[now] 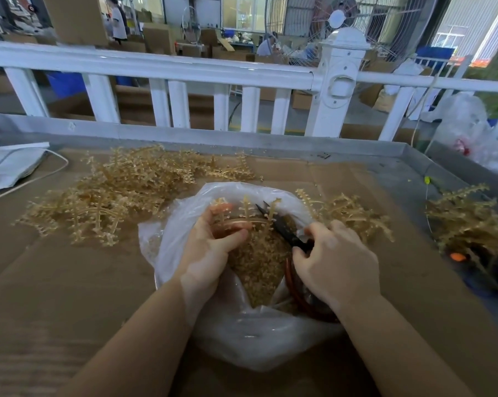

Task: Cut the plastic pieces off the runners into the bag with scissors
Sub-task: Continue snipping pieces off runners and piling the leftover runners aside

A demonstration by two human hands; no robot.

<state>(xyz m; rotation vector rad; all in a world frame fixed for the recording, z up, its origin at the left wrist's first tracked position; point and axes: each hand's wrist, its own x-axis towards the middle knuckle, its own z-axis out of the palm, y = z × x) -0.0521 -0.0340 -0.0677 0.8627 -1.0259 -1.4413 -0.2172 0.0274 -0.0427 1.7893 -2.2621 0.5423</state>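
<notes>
My left hand point(210, 247) grips an amber plastic runner point(243, 217) with small pieces along its branches, holding it over the open mouth of a clear plastic bag point(259, 348). My right hand point(333, 262) grips black scissors point(282, 230) whose blades point up-left and touch a branch of the runner. Inside the bag lies a heap of cut amber pieces point(259, 270). A brownish ring point(293, 293) sits at the bag's right inner side, partly hidden by my right hand.
A large pile of amber runners point(121, 193) lies on the cardboard-covered table to the left, a smaller pile point(353, 213) to the right, another point(468, 222) at the far right edge. A white railing point(167, 70) stands behind the table. A white bag point(10, 164) lies far left.
</notes>
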